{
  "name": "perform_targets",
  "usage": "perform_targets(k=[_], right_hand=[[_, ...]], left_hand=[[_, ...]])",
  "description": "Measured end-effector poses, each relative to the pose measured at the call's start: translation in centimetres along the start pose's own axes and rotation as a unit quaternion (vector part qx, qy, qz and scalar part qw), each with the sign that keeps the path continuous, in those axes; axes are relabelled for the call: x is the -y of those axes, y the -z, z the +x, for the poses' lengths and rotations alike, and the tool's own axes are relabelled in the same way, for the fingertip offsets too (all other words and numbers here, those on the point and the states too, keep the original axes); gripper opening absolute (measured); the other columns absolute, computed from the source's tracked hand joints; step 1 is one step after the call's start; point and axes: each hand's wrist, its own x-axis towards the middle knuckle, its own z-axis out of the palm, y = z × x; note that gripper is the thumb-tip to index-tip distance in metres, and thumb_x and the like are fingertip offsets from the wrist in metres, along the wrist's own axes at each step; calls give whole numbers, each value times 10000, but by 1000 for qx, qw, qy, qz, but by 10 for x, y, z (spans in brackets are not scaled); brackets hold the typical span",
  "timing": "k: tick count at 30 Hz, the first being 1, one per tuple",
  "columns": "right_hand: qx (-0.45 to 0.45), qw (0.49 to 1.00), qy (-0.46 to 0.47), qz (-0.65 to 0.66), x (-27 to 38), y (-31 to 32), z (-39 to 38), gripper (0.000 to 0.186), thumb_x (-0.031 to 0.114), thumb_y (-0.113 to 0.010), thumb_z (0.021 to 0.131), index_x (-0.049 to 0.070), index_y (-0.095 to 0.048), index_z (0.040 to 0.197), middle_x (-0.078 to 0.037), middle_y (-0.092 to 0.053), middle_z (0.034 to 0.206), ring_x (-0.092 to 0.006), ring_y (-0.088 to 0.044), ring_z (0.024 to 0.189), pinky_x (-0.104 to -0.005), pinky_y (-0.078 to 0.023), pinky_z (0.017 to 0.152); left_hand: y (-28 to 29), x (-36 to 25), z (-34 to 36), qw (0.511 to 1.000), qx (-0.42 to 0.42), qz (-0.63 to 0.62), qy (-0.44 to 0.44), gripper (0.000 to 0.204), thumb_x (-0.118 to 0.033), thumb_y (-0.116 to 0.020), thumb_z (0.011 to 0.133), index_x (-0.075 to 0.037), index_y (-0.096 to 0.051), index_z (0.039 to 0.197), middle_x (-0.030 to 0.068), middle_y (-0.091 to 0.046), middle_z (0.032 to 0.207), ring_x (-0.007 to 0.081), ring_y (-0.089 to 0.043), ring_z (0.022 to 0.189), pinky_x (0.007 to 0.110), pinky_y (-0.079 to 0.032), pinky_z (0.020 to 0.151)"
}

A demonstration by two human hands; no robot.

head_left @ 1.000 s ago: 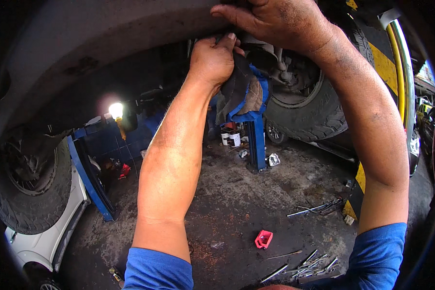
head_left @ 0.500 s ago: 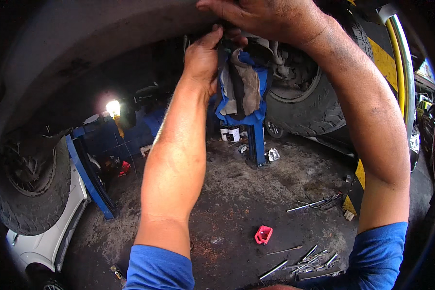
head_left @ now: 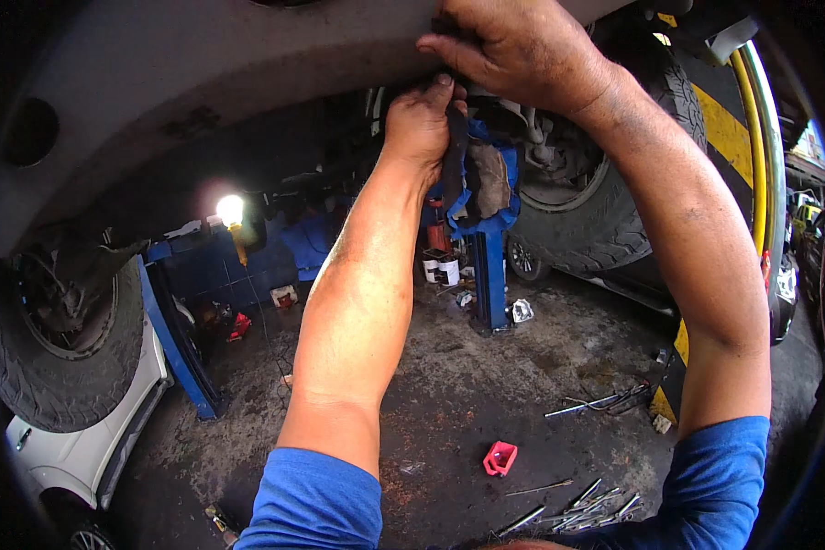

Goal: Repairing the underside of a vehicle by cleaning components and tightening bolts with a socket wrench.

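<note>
I see both hands raised to the grey underside panel of the lifted car (head_left: 202,101): my left hand (head_left: 422,119) is closed around a dark grimy rag (head_left: 456,156) hanging just below the panel's edge. My right hand (head_left: 513,50) has its fingers curled, pressing against that edge above the rag, while a small red plastic tray (head_left: 500,457) lies on the stained concrete floor (head_left: 486,385) well below.

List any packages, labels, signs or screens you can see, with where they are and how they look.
Two small cans: on the floor by the blue lift post, cylindrical, white with dark bands.
Hazard marking: on the right-hand post, diagonal yellow and black stripes.
No screens visible.
</note>
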Motion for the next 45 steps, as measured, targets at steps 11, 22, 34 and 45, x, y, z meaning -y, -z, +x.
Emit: perform_targets(k=[11, 22, 34, 45], right_hand=[[-43, 998, 41, 2, -4, -2, 0, 252, 260, -634, 829, 37, -535, 766, -172, -599, 652, -368, -629, 632, -421, -509, 559], [32, 999, -13, -12, 1, 1, 3, 274, 292, -600, 854, 32, -536, 795, -181, -604, 667, -375, -639, 663, -423, -519, 583], [-25, 999, 24, 13, -1, -1, -1, 248, 255, -630, 833, 39, -523, 774, -171, -590, 628, -375, -627, 628, -426, -507, 553], [-22, 999, 24, 6, -1, -2, -3, 249, 255, -633, 835, 43, -519, 771, -167, -593, 630, -377, -622, 621, -430, -504, 549]], left_hand=[[-10, -12, 1, 891, -59, 432, -127, 245, -177, -591, 889, 38, -639, 783, 97, -644, 755, 160, -576, 737, 303, -434, 690], [5, -11, 3, 999, 9, -17, 46, 166, -152, -602, 870, -8, -596, 951, 94, -629, 822, 210, -594, 725, 346, -497, 685], [6, 14, 9, 960, 122, -246, 65, 209, -203, -576, 862, -22, -568, 965, 109, -572, 756, 230, -554, 702, 339, -476, 658], [-6, -3, 4, 989, 6, 138, -52, 206, -198, -560, 924, -7, -628, 883, 44, -611, 792, 132, -547, 715, 279, -439, 678]])
